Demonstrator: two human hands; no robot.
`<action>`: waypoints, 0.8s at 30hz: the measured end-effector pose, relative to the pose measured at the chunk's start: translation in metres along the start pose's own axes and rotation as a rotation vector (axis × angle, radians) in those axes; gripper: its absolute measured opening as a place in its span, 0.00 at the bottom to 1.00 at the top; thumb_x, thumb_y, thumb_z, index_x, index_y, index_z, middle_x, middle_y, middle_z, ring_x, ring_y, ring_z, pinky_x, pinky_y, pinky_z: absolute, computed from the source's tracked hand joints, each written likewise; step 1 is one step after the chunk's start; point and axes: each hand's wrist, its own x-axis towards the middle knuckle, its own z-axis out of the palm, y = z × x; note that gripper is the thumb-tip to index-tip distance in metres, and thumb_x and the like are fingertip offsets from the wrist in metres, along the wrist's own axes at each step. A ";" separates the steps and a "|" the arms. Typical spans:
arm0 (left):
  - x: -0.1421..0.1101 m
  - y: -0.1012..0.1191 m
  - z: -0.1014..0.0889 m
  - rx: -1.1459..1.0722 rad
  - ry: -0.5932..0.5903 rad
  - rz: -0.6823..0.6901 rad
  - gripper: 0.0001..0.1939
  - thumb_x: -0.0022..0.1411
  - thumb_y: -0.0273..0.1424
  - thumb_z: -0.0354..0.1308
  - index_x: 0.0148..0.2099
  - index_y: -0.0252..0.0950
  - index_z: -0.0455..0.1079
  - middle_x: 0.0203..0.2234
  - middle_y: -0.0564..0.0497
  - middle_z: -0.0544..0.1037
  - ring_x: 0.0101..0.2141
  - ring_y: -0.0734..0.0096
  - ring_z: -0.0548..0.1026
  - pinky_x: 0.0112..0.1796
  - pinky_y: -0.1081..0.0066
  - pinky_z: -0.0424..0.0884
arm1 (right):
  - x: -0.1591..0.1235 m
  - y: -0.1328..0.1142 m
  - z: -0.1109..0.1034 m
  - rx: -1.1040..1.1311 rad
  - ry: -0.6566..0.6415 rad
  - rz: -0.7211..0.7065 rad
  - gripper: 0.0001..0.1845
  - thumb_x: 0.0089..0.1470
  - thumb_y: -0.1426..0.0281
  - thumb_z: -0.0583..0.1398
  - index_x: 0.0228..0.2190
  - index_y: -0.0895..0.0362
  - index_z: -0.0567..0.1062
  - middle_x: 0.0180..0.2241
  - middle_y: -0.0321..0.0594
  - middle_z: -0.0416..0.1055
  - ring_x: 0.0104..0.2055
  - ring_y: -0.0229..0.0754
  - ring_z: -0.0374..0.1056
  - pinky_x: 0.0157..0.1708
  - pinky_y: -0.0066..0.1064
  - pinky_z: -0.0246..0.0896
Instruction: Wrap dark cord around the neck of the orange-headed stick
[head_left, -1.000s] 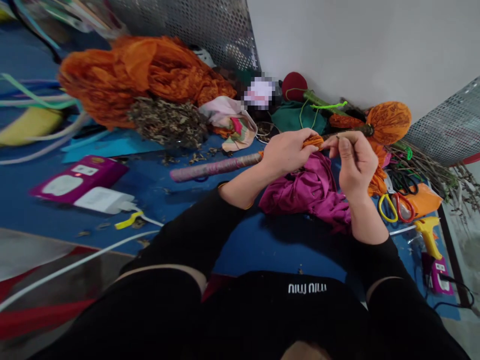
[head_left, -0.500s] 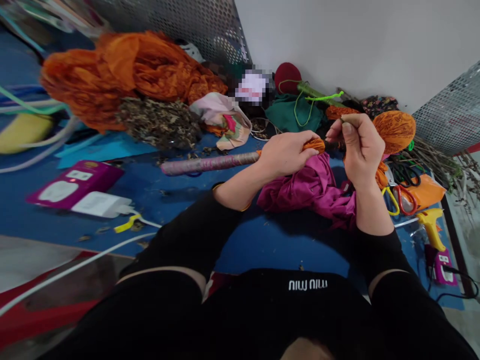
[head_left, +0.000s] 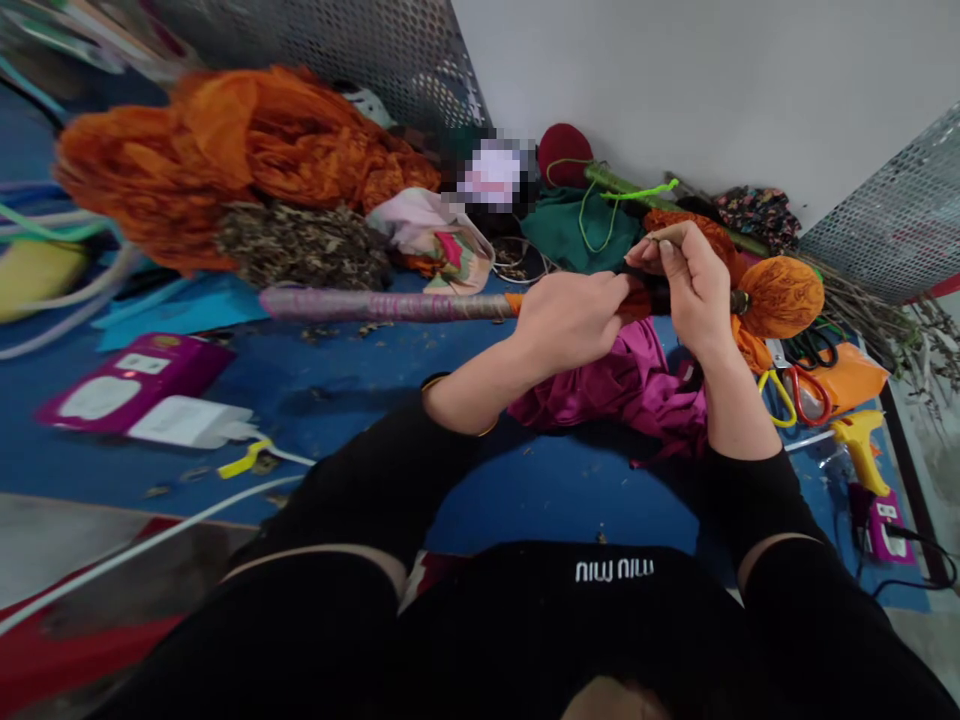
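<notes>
Across the view lies a long wrapped stick (head_left: 420, 306), purple and grey at its left end and orange further along. An orange cloth-covered ball (head_left: 784, 297) sits at its right end. Closed around the orange stretch is my left hand (head_left: 574, 315), hiding part of it. My right hand (head_left: 696, 290) is beside it over the stick, thumb and fingertips pinched together; whatever they hold is too small to make out. Beneath both hands rests a heap of magenta cloth (head_left: 622, 385) on the blue tabletop (head_left: 517, 500).
Orange fabric (head_left: 247, 150) and a dried brown plant clump (head_left: 304, 245) lie back left. A purple socket box (head_left: 135, 385) with a white plug is near left. Right stand scissors (head_left: 811, 395), a yellow glue gun (head_left: 862, 450) and twigs (head_left: 870, 310). A pale wall (head_left: 637, 80) rises behind.
The stick has slid or turned so that its left end reaches further left and lies more level. My right hand has moved slightly left, closer to my left hand.
</notes>
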 end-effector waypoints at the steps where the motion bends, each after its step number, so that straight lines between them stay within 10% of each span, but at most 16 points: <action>1: -0.001 0.001 0.000 0.018 0.009 0.017 0.23 0.76 0.31 0.48 0.66 0.34 0.75 0.55 0.38 0.85 0.55 0.39 0.84 0.45 0.54 0.77 | 0.000 0.003 -0.001 -0.023 -0.009 0.003 0.28 0.73 0.40 0.53 0.42 0.50 0.77 0.41 0.36 0.79 0.46 0.39 0.80 0.55 0.39 0.81; 17: 0.002 -0.013 0.010 0.049 0.182 0.104 0.23 0.77 0.33 0.51 0.67 0.42 0.76 0.49 0.42 0.87 0.48 0.49 0.86 0.36 0.62 0.69 | 0.003 -0.012 -0.015 0.028 0.048 0.132 0.30 0.65 0.39 0.63 0.34 0.53 0.76 0.42 0.38 0.80 0.38 0.35 0.78 0.42 0.31 0.78; 24: 0.003 -0.046 -0.007 -0.138 0.268 -0.042 0.22 0.74 0.34 0.56 0.66 0.46 0.78 0.56 0.48 0.87 0.53 0.52 0.84 0.45 0.63 0.72 | -0.005 -0.066 -0.089 0.077 0.152 0.422 0.17 0.54 0.60 0.75 0.26 0.57 0.78 0.18 0.27 0.64 0.15 0.25 0.49 0.15 0.24 0.38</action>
